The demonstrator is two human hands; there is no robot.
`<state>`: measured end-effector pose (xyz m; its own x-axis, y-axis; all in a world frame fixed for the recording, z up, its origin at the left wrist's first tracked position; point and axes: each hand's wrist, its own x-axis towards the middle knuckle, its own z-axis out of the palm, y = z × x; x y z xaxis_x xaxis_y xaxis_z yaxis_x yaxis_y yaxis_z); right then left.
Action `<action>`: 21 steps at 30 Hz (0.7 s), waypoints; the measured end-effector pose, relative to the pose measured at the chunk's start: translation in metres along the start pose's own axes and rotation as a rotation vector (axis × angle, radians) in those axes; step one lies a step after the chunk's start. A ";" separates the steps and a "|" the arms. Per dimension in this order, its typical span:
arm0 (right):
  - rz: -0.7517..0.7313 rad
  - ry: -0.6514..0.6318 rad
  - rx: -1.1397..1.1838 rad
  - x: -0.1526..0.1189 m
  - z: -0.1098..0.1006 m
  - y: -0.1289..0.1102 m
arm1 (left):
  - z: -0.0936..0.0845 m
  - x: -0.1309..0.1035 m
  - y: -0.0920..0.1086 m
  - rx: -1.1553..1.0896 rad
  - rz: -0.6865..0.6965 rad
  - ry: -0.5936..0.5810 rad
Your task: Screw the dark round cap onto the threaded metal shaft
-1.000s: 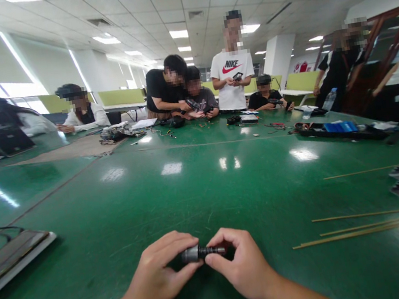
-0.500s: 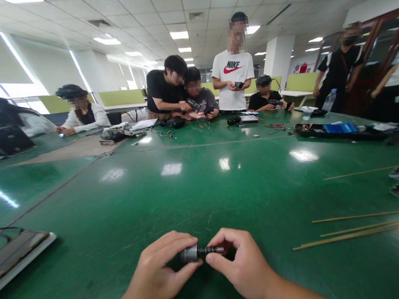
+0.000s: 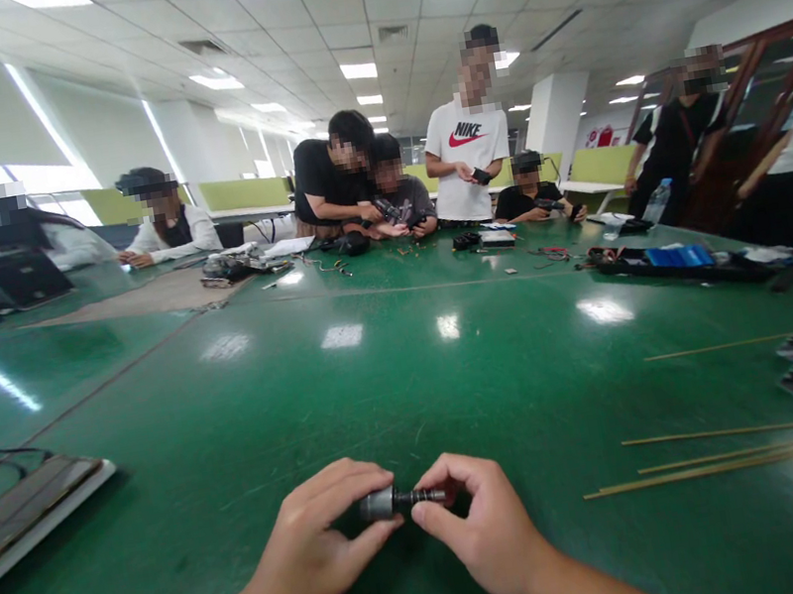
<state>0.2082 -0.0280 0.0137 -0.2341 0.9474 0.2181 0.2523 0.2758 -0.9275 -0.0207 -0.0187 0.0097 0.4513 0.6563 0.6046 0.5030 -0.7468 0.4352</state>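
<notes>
Two hands [image 3: 316, 551] [image 3: 479, 530], one metal cylinder [image 3: 399, 501], four thin sticks [image 3: 726, 431].

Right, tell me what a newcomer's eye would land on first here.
First, the two hands at the bottom centre: the left hand and right hand pinch the ends of a small dark cylinder just above the table. Next, the glossy green table itself, filling the middle of the view. Then the people clustered at its far edge, and thin sticks lying to the right.

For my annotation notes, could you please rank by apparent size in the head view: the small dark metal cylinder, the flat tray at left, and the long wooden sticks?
1. Flat tray
2. Wooden sticks, longer but thin
3. Metal cylinder
</notes>
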 end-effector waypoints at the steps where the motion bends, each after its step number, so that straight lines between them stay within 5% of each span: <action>1: -0.001 0.001 0.001 0.000 0.000 0.000 | 0.000 0.000 0.000 0.001 0.000 0.001; 21: -0.021 0.023 -0.014 -0.001 0.000 0.002 | -0.001 0.002 0.000 0.006 -0.004 0.015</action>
<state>0.2092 -0.0279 0.0113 -0.2181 0.9448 0.2443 0.2605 0.2976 -0.9185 -0.0207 -0.0178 0.0118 0.4385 0.6575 0.6127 0.5088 -0.7436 0.4339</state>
